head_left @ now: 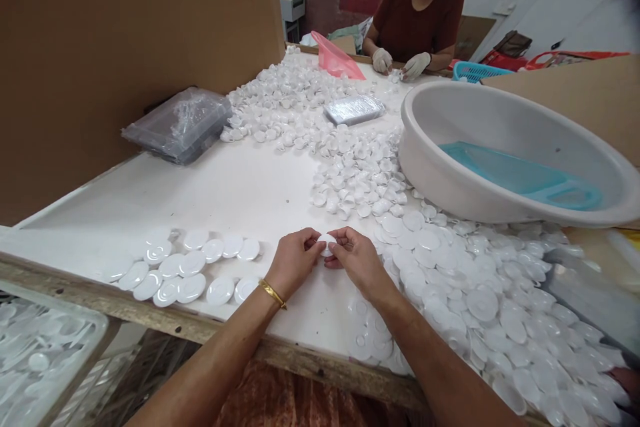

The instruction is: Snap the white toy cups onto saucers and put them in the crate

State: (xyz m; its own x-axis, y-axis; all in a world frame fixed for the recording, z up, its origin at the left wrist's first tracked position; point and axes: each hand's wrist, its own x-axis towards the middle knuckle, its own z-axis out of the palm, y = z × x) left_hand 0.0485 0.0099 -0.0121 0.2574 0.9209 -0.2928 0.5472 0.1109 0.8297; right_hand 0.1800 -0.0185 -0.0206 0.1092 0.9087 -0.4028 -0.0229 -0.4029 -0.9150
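Between my two hands, just above the white table, is a small white round plastic piece (327, 244), shaped like a little saucer. The fingers of my left hand (296, 255) pinch its left edge; a gold bracelet circles that wrist. My right hand (357, 255) pinches the opposite edge, thumb on the near side. Left of my hands lie several white saucers (191, 263) in loose rows. To the right spreads a big heap of similar white saucers (480, 305). Beyond my hands is a pile of small white cup-like pieces (350, 173).
A large pale basin (450, 177) holding a turquoise plastic tool (520, 173) stands at the right. Clear plastic boxes (183, 121) lie at the left by a cardboard wall (140, 47). Across the table sits a gloved co-worker (417, 20), near a pink scoop (336, 60).
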